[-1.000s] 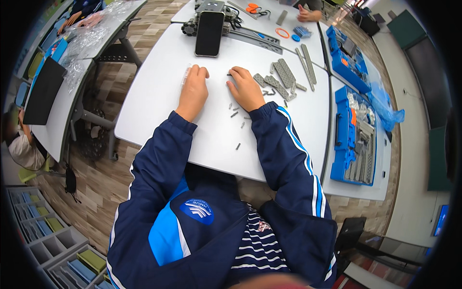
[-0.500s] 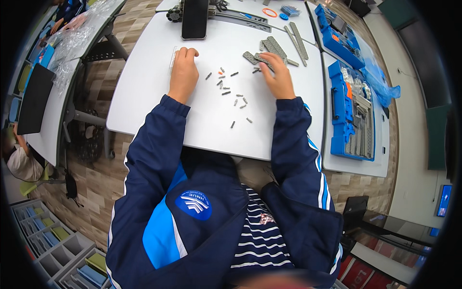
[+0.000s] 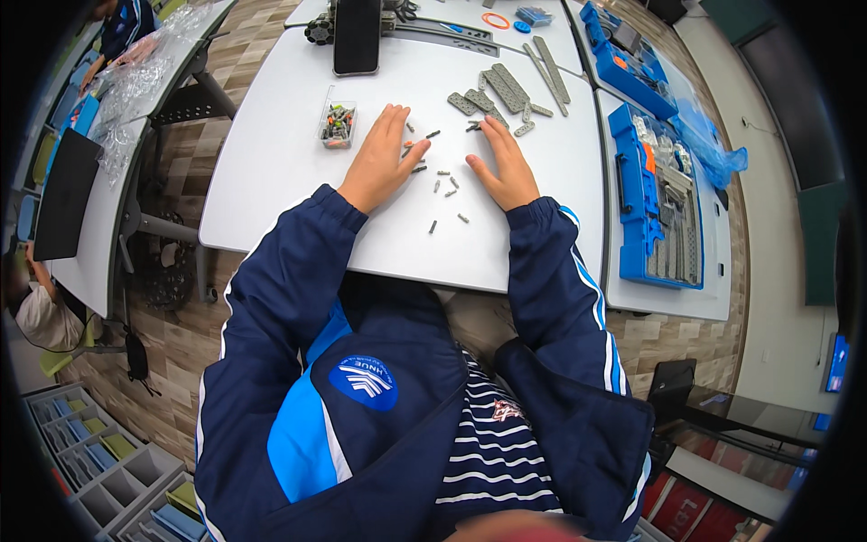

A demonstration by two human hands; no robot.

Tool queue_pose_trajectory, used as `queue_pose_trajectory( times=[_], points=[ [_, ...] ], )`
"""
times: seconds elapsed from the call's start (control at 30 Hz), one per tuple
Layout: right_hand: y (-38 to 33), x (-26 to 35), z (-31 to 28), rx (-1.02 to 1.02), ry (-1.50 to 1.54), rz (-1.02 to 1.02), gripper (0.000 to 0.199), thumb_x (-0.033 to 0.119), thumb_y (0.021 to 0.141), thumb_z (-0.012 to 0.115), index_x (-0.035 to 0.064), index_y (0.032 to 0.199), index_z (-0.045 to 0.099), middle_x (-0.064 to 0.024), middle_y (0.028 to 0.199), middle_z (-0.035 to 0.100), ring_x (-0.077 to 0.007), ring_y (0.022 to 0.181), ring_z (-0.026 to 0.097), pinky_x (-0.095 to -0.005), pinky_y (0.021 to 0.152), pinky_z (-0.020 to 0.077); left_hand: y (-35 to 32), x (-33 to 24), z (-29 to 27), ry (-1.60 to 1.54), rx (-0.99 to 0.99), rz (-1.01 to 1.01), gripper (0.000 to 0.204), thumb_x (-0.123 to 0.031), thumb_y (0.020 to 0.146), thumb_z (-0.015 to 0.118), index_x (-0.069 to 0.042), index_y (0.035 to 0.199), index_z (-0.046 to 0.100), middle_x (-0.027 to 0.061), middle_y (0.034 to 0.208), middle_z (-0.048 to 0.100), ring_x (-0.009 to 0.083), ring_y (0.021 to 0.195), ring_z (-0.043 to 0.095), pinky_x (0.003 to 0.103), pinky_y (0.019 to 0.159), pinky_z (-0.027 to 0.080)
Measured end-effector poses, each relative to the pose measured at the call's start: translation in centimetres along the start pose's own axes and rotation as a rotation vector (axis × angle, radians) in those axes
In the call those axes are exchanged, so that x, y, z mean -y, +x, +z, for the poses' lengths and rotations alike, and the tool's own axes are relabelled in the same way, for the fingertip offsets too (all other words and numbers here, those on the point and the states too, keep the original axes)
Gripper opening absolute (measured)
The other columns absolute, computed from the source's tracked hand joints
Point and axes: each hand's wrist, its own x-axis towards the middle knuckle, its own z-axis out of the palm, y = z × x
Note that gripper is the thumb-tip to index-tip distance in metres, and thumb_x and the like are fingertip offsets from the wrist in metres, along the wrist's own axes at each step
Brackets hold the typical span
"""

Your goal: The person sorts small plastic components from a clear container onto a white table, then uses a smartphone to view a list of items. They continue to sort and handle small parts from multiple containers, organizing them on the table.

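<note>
My left hand (image 3: 383,161) hovers over or rests on the white table, fingers stretched out, covering part of a scatter of small grey and black connector pins (image 3: 440,182). Opposite it, my right hand (image 3: 506,165) is held with its fingers extended and nothing visible in them. A dark pin (image 3: 473,126) lies by its fingertips. Just beyond that hand are grey perforated plates (image 3: 508,88) and short beams. Left of my left hand stands a small clear box (image 3: 338,126) filled with mixed coloured pins.
A phone (image 3: 357,38) stands upright at the far edge, beside a dark wheeled assembly. Two long grey beams (image 3: 552,70) lie at the far right. An open blue parts case (image 3: 638,203) rests on the neighbouring table. An orange ring (image 3: 496,20) is at the back.
My left hand has moved right and nearer to the scattered pins, uncovering the clear box. My right hand has shifted slightly left and toward me, its fingers straighter.
</note>
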Motion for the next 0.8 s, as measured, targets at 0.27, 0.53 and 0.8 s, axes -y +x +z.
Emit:
queue_pose_trajectory(
  times=[0.27, 0.53, 0.8],
  points=[
    [1.1, -0.1, 1.1, -0.016, -0.115, -0.07, 0.059, 0.034, 0.101, 0.062, -0.0003, 0.147, 0.048, -0.0215, 0.157, 0.043, -0.0364, 0.149, 0.037, -0.042, 0.121, 0.0323, -0.6, -0.4, 1.5, 0.169, 0.195, 0.166, 0.076, -0.05, 0.103, 0.053, 0.006, 0.152, 0.036, 0.0284, 0.157, 0.038, 0.0385, 0.15, 0.032, 0.045, 0.124, 0.025],
    [0.7, 0.7, 0.3, 0.096, 0.103, -0.148, 0.044, 0.019, 0.101, 0.06, 0.0029, 0.142, 0.055, -0.0197, 0.151, 0.051, -0.0349, 0.146, 0.042, -0.0408, 0.12, 0.0348, -2.0, -2.2, -0.6, 0.0, 0.303, 0.294, 0.079, -0.049, 0.101, 0.059, 0.007, 0.151, 0.037, 0.0278, 0.154, 0.041, 0.0392, 0.148, 0.036, 0.045, 0.122, 0.03],
    [1.2, 2.5, 1.4, 0.004, 0.026, -0.101, 0.048, 0.026, 0.103, 0.059, 0.0001, 0.144, 0.052, -0.0225, 0.154, 0.045, -0.038, 0.147, 0.039, -0.0427, 0.119, 0.0349, -5.7, -3.9, -3.1, 0.103, 0.35, 0.245, 0.115, -0.07, 0.087, 0.066, 0.013, 0.154, 0.025, 0.0339, 0.16, 0.025, 0.044, 0.154, 0.02, 0.047, 0.127, 0.021]
  ],
)
